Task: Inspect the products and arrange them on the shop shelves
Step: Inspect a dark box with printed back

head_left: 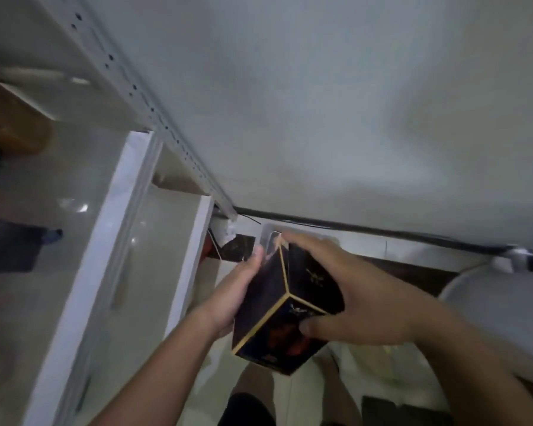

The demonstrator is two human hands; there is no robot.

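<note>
A black gold-edged box (268, 290) sits at five o'clock. The right hand (366, 302) has its fingers and thumb clamped round it, and the left hand (237, 290) lies flat along its side. White shelves (114, 216) crowd in at nine o'clock, with a black cable (382, 230) beyond.

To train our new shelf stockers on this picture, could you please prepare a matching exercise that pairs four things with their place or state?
Things:
1. left hand
2. right hand
3. dark box
4. black cable

Places or states:
A. runs along the foot of the wall
B. held between both hands
C. lies flat against the box's left side
D. grips the box's right side, thumb on its near face

Pairs: 1-C; 2-D; 3-B; 4-A
</note>
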